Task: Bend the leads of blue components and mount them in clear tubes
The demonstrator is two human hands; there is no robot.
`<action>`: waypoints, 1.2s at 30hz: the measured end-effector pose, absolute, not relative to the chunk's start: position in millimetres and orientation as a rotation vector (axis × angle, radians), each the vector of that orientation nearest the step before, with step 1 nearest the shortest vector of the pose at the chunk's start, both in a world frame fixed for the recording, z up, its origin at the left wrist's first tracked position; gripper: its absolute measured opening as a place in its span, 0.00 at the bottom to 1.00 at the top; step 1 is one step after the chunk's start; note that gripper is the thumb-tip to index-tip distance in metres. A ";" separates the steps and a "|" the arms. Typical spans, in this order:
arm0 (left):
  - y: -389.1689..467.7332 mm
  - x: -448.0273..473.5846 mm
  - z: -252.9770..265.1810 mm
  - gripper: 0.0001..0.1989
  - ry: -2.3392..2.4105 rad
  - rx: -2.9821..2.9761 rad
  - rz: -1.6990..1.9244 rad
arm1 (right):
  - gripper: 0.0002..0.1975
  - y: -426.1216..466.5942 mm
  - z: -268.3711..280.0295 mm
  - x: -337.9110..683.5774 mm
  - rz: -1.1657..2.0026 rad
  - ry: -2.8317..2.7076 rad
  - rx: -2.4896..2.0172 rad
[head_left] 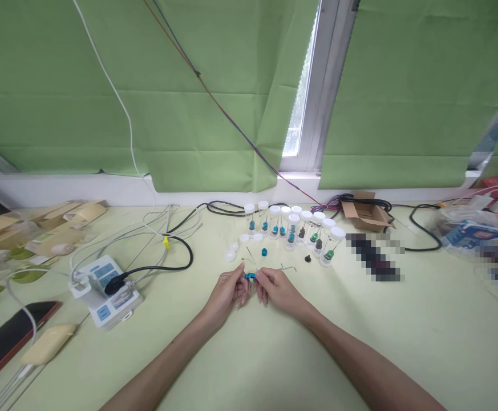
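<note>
Between the fingertips of both hands is a small shiny blue part (pixel 250 276), too small to name more exactly. My left hand (pixel 231 290) pinches its left end, and my right hand (pixel 278 289) pinches the right end. A thin metal rod (pixel 289 268) with a bent end shows just beyond my right hand; I cannot tell whether it is held. Thin pins (pixel 251 255) lie on the table past my left fingertips. Close by sit a loose blue piece (pixel 264 252) and a small black piece (pixel 308 258).
Several white-capped clear vials (pixel 291 237) with blue, green and dark pieces stand behind my hands. White caps (pixel 231 252) lie left of them. A power strip (pixel 107 291) with cables and a phone (pixel 13 337) are on the left. An open cardboard box (pixel 366 214) stands back right.
</note>
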State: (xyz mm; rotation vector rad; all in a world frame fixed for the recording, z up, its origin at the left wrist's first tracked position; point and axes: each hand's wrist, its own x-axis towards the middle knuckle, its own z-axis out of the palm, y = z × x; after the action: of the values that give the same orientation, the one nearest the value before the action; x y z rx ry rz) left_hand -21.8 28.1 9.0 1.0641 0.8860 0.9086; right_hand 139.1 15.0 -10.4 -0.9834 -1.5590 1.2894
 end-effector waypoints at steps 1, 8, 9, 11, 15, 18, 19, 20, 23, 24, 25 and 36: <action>28.3 -21.7 9.2 0.27 0.887 1.064 0.908 | 0.22 15.2 -10.8 138.9 1.290 -1.552 -0.985; 28.2 -21.9 10.7 0.28 0.897 1.055 0.932 | 0.13 13.3 -11.3 138.4 1.332 -1.477 -0.915; 28.2 -21.9 10.7 0.28 0.897 1.059 0.929 | 0.12 12.9 -11.0 138.6 1.328 -1.481 -0.908; 28.2 -22.1 10.3 0.28 0.893 1.065 0.922 | 0.12 12.4 -10.5 138.9 1.315 -1.501 -0.903; 28.5 -22.8 8.9 0.28 0.888 1.070 0.914 | 0.17 13.5 -10.4 139.2 1.281 -1.553 -0.939; 28.5 -23.0 8.5 0.27 0.893 1.065 0.905 | 0.21 14.6 -10.6 138.7 1.266 -1.567 -0.967; 28.5 -22.9 8.6 0.27 0.893 1.065 0.905 | 0.21 14.7 -10.5 138.5 1.263 -1.569 -0.971; 28.5 -22.8 8.7 0.27 0.893 1.065 0.907 | 0.21 14.6 -10.3 138.3 1.262 -1.568 -0.974; 28.4 -22.3 9.5 0.28 0.893 1.060 0.918 | 0.17 13.4 -9.4 138.2 1.277 -1.541 -0.965; 28.4 -22.1 9.8 0.28 0.894 1.056 0.922 | 0.14 13.0 -9.3 138.3 1.289 -1.526 -0.956; 28.3 -22.0 10.1 0.28 0.894 1.053 0.924 | 0.12 12.7 -9.3 138.4 1.300 -1.513 -0.947; 28.3 -22.2 9.5 0.27 0.885 1.063 0.913 | 0.18 13.1 -10.3 138.8 1.284 -1.551 -0.944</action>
State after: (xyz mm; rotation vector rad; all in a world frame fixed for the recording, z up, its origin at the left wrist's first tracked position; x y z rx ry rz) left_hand -22.2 28.3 9.5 1.0630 0.8848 0.9128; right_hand 138.8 13.1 -10.3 -0.9436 -1.5507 1.2844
